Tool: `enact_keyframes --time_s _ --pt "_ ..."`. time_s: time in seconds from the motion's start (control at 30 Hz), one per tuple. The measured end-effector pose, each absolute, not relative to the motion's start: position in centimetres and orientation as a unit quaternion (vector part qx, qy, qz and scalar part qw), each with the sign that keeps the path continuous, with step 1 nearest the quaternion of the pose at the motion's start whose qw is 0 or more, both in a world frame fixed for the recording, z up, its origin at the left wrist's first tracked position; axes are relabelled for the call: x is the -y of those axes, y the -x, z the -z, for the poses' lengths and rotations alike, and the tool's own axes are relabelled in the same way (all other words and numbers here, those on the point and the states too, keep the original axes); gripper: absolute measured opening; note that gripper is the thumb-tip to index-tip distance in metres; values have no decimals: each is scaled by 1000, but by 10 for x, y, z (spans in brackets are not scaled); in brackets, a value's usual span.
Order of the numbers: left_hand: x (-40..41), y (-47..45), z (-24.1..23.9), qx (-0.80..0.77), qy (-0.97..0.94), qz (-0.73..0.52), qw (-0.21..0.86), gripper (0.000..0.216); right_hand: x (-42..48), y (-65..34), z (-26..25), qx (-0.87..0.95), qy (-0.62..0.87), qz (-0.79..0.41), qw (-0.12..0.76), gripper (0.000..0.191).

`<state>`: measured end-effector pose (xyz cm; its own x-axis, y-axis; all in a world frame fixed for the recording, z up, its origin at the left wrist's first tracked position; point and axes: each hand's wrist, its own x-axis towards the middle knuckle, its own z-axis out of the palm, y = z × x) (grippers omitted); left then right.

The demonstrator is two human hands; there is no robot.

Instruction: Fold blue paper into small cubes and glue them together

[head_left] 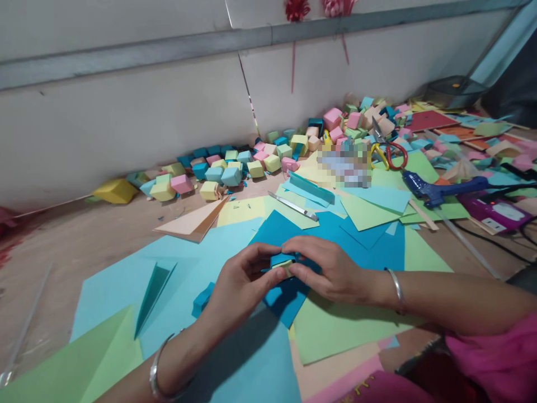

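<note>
Between my two hands is a small folded paper box (283,261), blue on top with a pale yellow-green side facing me. My left hand (247,280) grips it from the left, thumb on the near side and fingers curled behind. From the right, my right hand (325,267) pinches the same box with thumb and fingertips. Dark blue paper sheets (386,252) lie under the hands, over light blue paper (121,280). A folded blue paper piece (203,300) rests beside my left wrist, partly hidden by it. Farther left stands a creased teal paper piece (152,294).
Many coloured paper cubes (230,176) line the wall. A craft knife (293,206) lies beyond my hands. To the right are scissors (388,151), a blue glue gun (440,189), a purple power box (493,211) with cables, and a glue stick (472,246).
</note>
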<state>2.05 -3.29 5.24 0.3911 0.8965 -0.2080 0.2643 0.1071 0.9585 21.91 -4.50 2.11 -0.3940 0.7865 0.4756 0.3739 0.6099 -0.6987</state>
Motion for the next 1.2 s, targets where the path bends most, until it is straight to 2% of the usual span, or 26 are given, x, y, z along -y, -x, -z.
enact_keyframes --time_s 0.3,0.5,0.63,0.73,0.97,1.2 --pt "32 -21 -48 -473 -608 -281 572 38 43 -218 -14 794 383 -243 405 35" --pt "31 -20 -46 -467 -587 -273 602 39 42 -220 -13 800 379 -245 396 35" --pt "32 -19 -44 -467 -557 -258 637 43 39 -223 -12 825 361 -232 368 48" --pt "33 -19 -46 -464 -547 -226 660 46 38 -224 -11 827 369 -234 354 37" --pt "29 -19 -51 -501 -645 -199 542 36 37 -223 -11 838 350 -244 340 35" --pt "19 -13 -36 -489 -714 -166 473 33 29 -221 -3 895 318 -208 235 50"
